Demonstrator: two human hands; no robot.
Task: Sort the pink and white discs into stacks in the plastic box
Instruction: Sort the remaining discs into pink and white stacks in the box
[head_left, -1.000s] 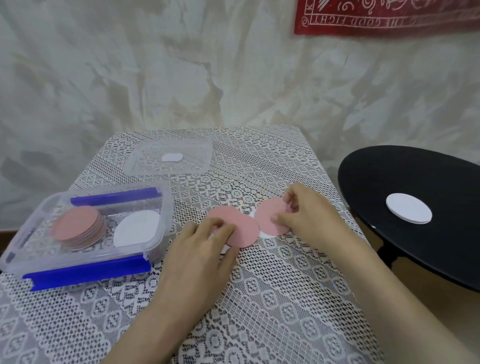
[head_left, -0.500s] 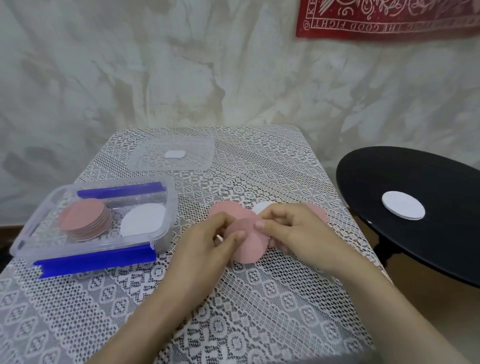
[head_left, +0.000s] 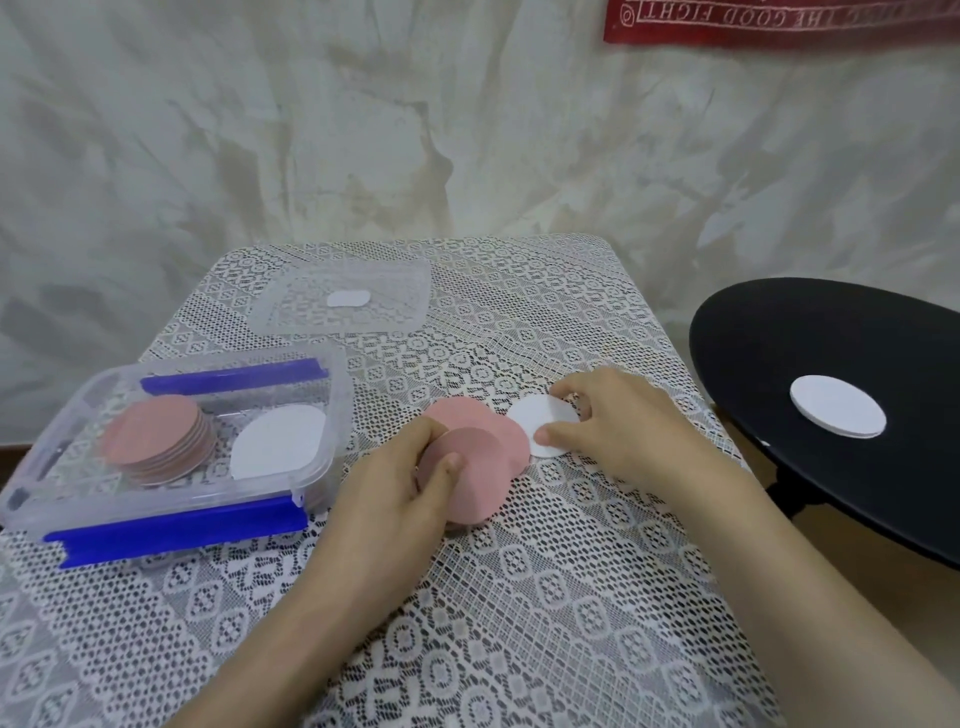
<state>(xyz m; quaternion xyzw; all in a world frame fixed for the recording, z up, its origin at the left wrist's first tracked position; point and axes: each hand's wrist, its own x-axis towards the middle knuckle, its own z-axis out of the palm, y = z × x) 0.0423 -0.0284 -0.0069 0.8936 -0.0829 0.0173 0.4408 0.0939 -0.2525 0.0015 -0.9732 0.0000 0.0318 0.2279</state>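
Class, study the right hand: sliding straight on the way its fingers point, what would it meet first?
The right hand pinches the white disc; pointing left, it would probably meet the overlapping pink discs next, then the left hand gripping one.

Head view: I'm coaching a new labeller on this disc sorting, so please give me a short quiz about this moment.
1. True or false: in the plastic box, the pink stack lies left of the white stack.
2. Which thing does the right hand pinch? A the lid, B the white disc on the lace cloth, C the box's blue clip.
3. Fill in: the left hand grips a ___ ___.
Key: 1 true; 2 B; 3 pink disc.
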